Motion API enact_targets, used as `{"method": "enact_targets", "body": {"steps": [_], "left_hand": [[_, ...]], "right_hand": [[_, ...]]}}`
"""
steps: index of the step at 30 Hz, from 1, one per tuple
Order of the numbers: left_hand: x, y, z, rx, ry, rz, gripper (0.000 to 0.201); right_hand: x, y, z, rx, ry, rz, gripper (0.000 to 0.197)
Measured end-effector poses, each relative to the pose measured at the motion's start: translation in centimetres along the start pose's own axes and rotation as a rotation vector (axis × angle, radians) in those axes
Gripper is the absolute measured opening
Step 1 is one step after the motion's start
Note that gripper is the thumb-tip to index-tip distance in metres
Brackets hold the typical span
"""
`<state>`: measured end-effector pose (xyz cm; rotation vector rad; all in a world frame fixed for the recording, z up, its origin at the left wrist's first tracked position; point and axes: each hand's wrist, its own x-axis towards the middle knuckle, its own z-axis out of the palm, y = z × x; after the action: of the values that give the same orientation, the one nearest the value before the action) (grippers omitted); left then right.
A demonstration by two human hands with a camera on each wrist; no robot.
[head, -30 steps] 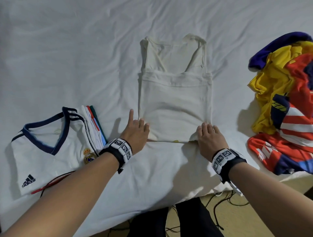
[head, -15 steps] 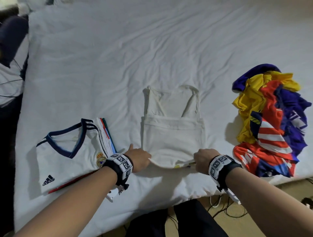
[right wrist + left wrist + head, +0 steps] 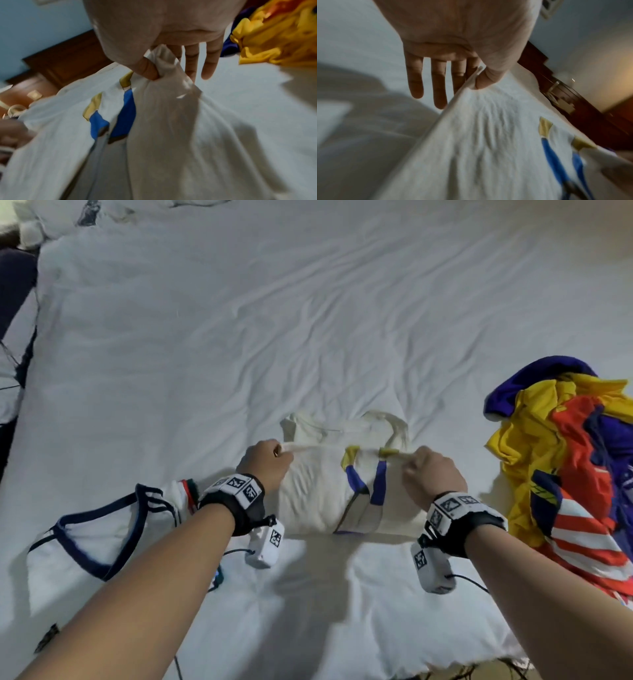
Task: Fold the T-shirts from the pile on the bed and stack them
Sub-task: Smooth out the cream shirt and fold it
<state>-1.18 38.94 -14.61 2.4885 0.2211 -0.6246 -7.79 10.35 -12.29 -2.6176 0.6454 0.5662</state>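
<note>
While both hands are lifting the cream shirt (image 3: 318, 494) near the bed's (image 3: 308, 320) front edge | left hand (image 3: 265, 462) pinching hem, right hand (image 3: 433, 474) pinching opposite corner | folded stack (image 3: 102, 535) waiting front-left | unfolded pile (image 3: 568, 474) remaining at right edge.

Beyond the fingers (image 3: 281, 449) the bed (image 3: 308, 320) lies open and wide. Left of them the folded white jersey stack (image 3: 102, 529) blocks the way; right of them, the heap of coloured shirts (image 3: 575, 474) crowds the edge.
</note>
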Motion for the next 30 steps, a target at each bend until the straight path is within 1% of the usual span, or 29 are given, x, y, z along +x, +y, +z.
{"method": "enact_targets", "body": {"steps": [3, 7, 10, 12, 14, 16, 17, 18, 19, 20, 21, 22, 23, 24, 25, 26, 30], "left_hand": [[3.5, 0.5, 1.7, -0.167, 0.127, -0.065, 0.035], [7.3, 0.5, 3.7, -0.224, 0.236, -0.116, 0.025], [9.5, 0.6, 4.2, -0.271, 0.301, -0.133, 0.022], [10.9, 0.6, 4.1, -0.27, 0.293, -0.135, 0.02], [12.0, 0.6, 4.0, -0.242, 0.255, -0.15, 0.021], [12.3, 0.9, 3.8, -0.195, 0.241, -0.153, 0.019], [11.8, 1.3, 3.7, -0.142, 0.252, -0.142, 0.016], [11.0, 1.7, 3.7, -0.04, 0.278, -0.107, 0.018], [9.9, 2.2, 4.0, 0.097, 0.301, -0.045, 0.028], [8.4, 2.9, 4.6, 0.231, 0.31, 0.044, 0.042], [6.9, 3.6, 5.5, 0.334, 0.289, 0.143, 0.053], [5.7, 4.1, 6.8, 0.418, 0.233, 0.243, 0.061], [5.0, 4.1, 8.3, 0.488, 0.16, 0.327, 0.064], [4.8, 3.7, 9.7, 0.542, 0.093, 0.372, 0.065], [5.1, 3.0, 10.7, 0.579, 0.049, 0.386, 0.065], [5.7, 2.1, 11.3, 0.594, 0.039, 0.385, 0.066], [7.0, -0.4, 11.7, 0.537, 0.099, 0.315, 0.068]], "right_hand": [[4.7, -0.1, 1.4, 0.181, 0.063, 0.051, 0.019], [9.3, -0.2, 2.9, 0.217, 0.135, 0.084, 0.02], [11.8, -0.7, 3.1, 0.227, 0.162, 0.103, 0.021], [13.4, -1.2, 3.2, 0.226, 0.172, 0.122, 0.022], [14.7, -1.8, 3.5, 0.191, 0.17, 0.161, 0.022], [14.9, -2.2, 3.9, 0.155, 0.197, 0.181, 0.026], [14.4, -2.4, 4.1, 0.147, 0.24, 0.149, 0.03], [13.5, -2.6, 4.3, 0.144, 0.301, 0.08, 0.037], [12.2, -3.0, 4.7, 0.135, 0.351, -0.025, 0.045], [10.7, -3.5, 5.3, 0.107, 0.351, -0.152, 0.051], [9.3, -4.0, 6.3, 0.047, 0.288, -0.276, 0.055], [8.3, -4.4, 7.5, -0.031, 0.19, -0.382, 0.058], [7.7, -4.5, 8.9, -0.106, 0.098, -0.457, 0.06], [7.6, -4.4, 10.1, -0.164, 0.038, -0.497, 0.062], [7.9, -4.0, 11.0, -0.202, 0.008, -0.505, 0.063], [8.4, -3.3, 11.5, -0.227, -0.003, -0.494, 0.064], [9.5, -0.8, 11.7, -0.242, 0.021, -0.419, 0.066]]}}
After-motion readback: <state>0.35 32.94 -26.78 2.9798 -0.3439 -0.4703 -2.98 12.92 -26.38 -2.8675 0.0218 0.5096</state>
